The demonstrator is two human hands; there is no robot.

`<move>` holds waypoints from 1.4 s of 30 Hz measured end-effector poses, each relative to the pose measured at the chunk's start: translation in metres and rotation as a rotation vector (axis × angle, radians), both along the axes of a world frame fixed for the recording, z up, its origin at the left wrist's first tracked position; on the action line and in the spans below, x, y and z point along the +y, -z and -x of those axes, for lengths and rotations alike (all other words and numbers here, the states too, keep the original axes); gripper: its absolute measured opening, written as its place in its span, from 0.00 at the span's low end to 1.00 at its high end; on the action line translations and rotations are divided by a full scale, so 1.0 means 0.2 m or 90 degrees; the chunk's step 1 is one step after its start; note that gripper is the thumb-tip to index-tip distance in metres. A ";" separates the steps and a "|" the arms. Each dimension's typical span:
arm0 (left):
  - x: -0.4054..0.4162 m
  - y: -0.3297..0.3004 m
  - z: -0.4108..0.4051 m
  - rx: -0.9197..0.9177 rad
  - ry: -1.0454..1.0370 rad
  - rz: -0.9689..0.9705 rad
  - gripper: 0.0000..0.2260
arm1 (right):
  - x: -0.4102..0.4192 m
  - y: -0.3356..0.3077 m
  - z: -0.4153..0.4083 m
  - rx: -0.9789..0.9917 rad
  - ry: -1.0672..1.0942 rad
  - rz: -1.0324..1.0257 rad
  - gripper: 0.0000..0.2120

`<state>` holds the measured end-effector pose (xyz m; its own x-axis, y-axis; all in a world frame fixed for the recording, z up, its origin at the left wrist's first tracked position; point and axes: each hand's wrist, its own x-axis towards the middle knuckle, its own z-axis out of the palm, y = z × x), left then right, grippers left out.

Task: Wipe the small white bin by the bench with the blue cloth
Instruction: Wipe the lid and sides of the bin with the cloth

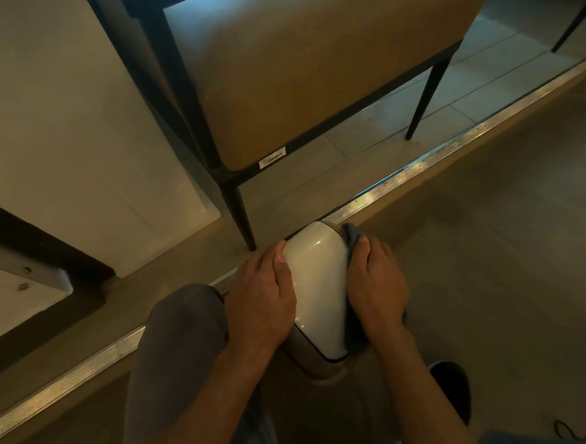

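At lower centre, the left hand grips the left side of the small white bin, thumb on its lid. The right hand presses the blue cloth against the bin's right side, fingers curled over it. Beyond, at centre, a barcode label, unreadable, marks the bench; its black leg stands just beside the bin.

Dim, warm-tinted light, cooler glow at top, glare on the metal floor strip, wide-angle bending at edges.
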<state>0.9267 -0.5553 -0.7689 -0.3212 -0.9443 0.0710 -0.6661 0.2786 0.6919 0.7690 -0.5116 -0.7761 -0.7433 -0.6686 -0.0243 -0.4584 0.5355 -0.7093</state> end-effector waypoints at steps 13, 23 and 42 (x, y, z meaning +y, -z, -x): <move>0.00 0.01 0.02 0.007 -0.014 -0.018 0.22 | -0.14 -0.05 -0.02 0.269 -0.347 0.022 0.21; 0.01 -0.01 0.01 -0.012 0.006 0.005 0.29 | 0.18 0.12 -0.16 0.157 -0.026 0.151 0.23; 0.00 0.02 0.01 0.033 -0.007 -0.019 0.24 | -0.06 -0.01 -0.07 0.247 -0.196 0.072 0.19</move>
<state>0.9249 -0.5554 -0.7731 -0.3077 -0.9497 0.0587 -0.6317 0.2500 0.7338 0.7838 -0.5244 -0.7738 -0.4516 -0.8405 0.2995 -0.8239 0.2639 -0.5015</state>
